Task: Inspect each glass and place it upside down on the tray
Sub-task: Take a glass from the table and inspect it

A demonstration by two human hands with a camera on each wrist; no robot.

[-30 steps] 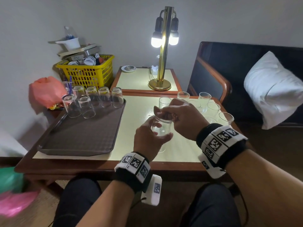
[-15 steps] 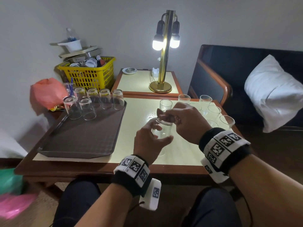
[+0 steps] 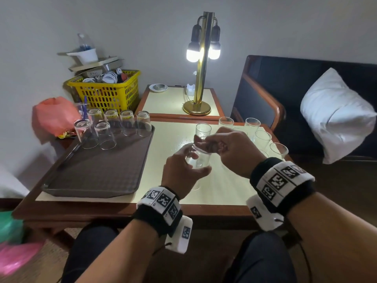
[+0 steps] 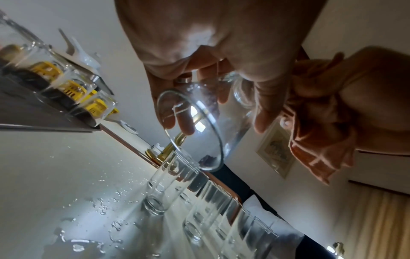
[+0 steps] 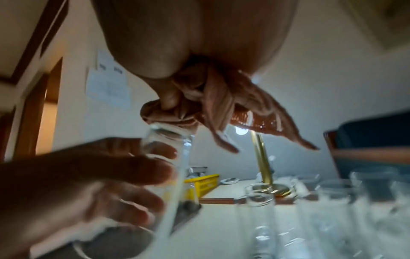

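Clear glass (image 3: 199,159) held over cream tabletop (image 3: 163,160), left hand (image 3: 183,170) wrapped round body, right hand (image 3: 230,149) pinching orange cloth (image 4: 315,122) at rim. Six glasses (image 3: 114,129) inverted at far end of brown tray (image 3: 98,174) to left; upright glasses (image 3: 263,137) to right, water drops (image 4: 106,206) on top. Beyond: lit brass lamp (image 3: 202,78) on side table, yellow basket (image 3: 106,92), white pillow (image 3: 336,117) on dark sofa w/ wood arm.

Plain grey wall (image 3: 142,27), brass lamp (image 3: 201,78) lit at 12 o'clock on a side table (image 3: 169,101), dark sofa (image 3: 285,88) with white pillow (image 3: 334,113) at 2, curtains (image 4: 377,219) maybe.
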